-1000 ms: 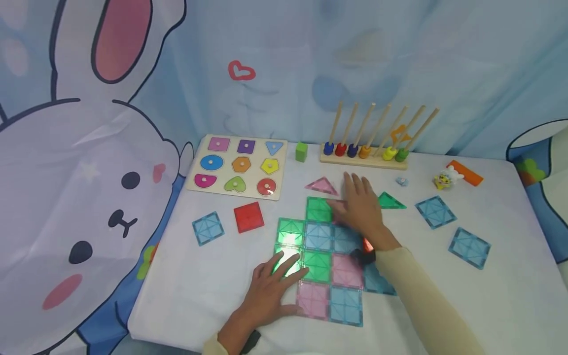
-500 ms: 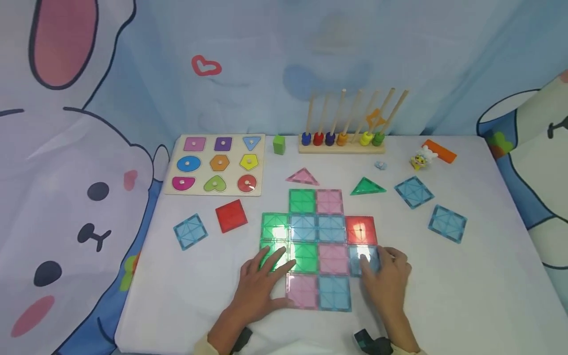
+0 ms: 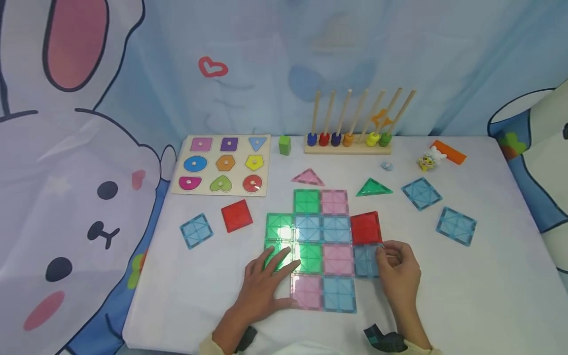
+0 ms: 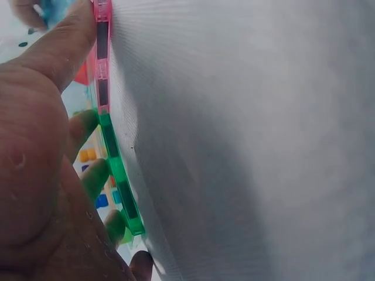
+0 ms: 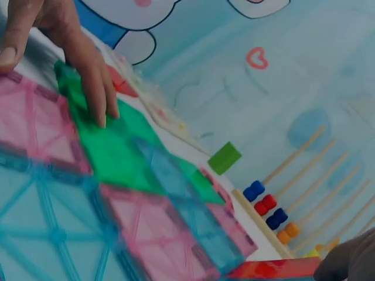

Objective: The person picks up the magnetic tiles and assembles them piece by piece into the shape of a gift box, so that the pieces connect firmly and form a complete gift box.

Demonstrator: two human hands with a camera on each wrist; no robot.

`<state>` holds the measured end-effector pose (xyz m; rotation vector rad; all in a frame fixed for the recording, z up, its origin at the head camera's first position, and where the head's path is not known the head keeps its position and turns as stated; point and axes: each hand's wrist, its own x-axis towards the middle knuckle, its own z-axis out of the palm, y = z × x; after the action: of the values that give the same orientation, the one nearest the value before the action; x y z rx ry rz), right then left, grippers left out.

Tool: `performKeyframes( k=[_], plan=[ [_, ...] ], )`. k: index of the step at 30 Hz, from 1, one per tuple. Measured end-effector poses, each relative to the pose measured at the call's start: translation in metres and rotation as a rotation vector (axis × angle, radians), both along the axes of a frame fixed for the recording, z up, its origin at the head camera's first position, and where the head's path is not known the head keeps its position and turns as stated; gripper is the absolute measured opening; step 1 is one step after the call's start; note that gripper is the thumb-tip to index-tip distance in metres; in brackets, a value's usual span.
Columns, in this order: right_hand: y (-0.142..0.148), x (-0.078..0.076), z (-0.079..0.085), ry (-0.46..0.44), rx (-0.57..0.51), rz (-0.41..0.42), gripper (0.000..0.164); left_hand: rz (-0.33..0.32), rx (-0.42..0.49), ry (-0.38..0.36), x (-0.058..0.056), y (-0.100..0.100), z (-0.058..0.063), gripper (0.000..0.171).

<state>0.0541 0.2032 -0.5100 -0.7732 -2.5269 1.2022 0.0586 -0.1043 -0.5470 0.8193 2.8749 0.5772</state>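
Note:
A patchwork of see-through square magnetic tiles lies flat on the white table. My left hand (image 3: 262, 291) rests on its left edge, fingers spread over the green tile (image 3: 272, 245) and thumb on the pink tile (image 3: 306, 291). At the right side my right hand (image 3: 401, 271) pinches the blue tile (image 3: 366, 261) near its upper right corner. The red tile (image 3: 366, 228) sits just above that, slightly askew to the neighbouring tiles. In the right wrist view a fingertip (image 5: 337, 266) is right at the end of the red tile (image 5: 269, 269).
Loose blue tiles (image 3: 456, 226) lie at right and left, near a red tile (image 3: 236, 216). A pink triangle (image 3: 308, 177) and green triangle (image 3: 373, 187) lie behind the patchwork. Farther back are a shape puzzle (image 3: 266, 190), green block (image 3: 284, 145), peg abacus (image 3: 348, 150) and small figurine (image 3: 428, 161).
My right hand has come back from the patchwork's far side to its right edge. The red tile there has turned slightly out of line. My left hand keeps its place.

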Motion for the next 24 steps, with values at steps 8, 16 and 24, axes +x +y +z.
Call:
performKeyframes(
  k=[8,16,24],
  plan=[
    [-0.016,-0.004,0.000,0.077,-0.117,0.134,0.022,-0.030,-0.018,-0.053,-0.007,-0.001,0.011,0.085],
    [-0.017,-0.003,-0.007,-0.029,-0.163,0.183,0.039,-0.121,-0.028,-0.060,-0.067,0.010,0.062,0.069],
    [-0.013,-0.001,-0.009,-0.110,-0.370,0.289,0.052,-0.203,-0.167,0.019,-0.145,0.067,0.071,0.071]
  ],
)
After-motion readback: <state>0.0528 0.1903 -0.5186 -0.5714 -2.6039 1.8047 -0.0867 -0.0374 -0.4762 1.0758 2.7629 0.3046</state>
